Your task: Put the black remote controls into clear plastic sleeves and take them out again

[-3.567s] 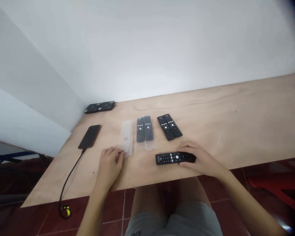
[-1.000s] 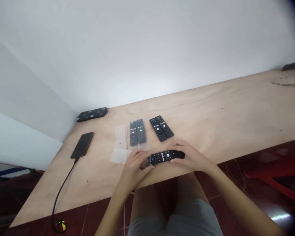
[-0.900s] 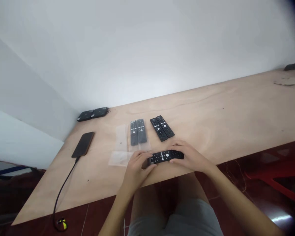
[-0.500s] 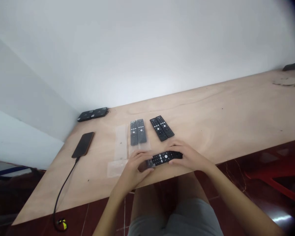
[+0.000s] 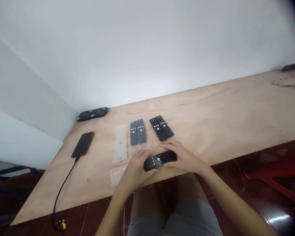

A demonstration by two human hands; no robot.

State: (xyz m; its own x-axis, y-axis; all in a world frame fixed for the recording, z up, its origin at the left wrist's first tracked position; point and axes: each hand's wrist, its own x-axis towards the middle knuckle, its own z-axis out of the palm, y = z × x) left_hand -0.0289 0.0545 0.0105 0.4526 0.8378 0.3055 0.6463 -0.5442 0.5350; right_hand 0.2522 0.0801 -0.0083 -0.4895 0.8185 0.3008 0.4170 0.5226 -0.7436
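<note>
A black remote control [image 5: 165, 157] lies nearly crosswise near the table's front edge, its left half inside a clear plastic sleeve [image 5: 154, 162]. My left hand [image 5: 137, 167] is closed round the sleeved left end. My right hand [image 5: 180, 157] grips the bare right end between thumb and fingers. Behind my hands, two remotes in clear sleeves [image 5: 138, 132] lie side by side. To their right sit two bare black remotes [image 5: 161, 127], also side by side. Flat clear sleeves [image 5: 120, 143] rest left of them, one partly behind my left wrist.
A dark phone [image 5: 83, 144] with a black cable [image 5: 65, 183] lies on the wooden table [image 5: 211, 121] at left. Two black boxes [image 5: 92, 113] sit by the wall. A red chair [image 5: 270, 178] stands beyond the front edge at right.
The remote has moved left, deeper into the sleeve, which now covers about half of it. My right hand has shifted left with it. The empty sleeve beside my left wrist has shifted slightly.
</note>
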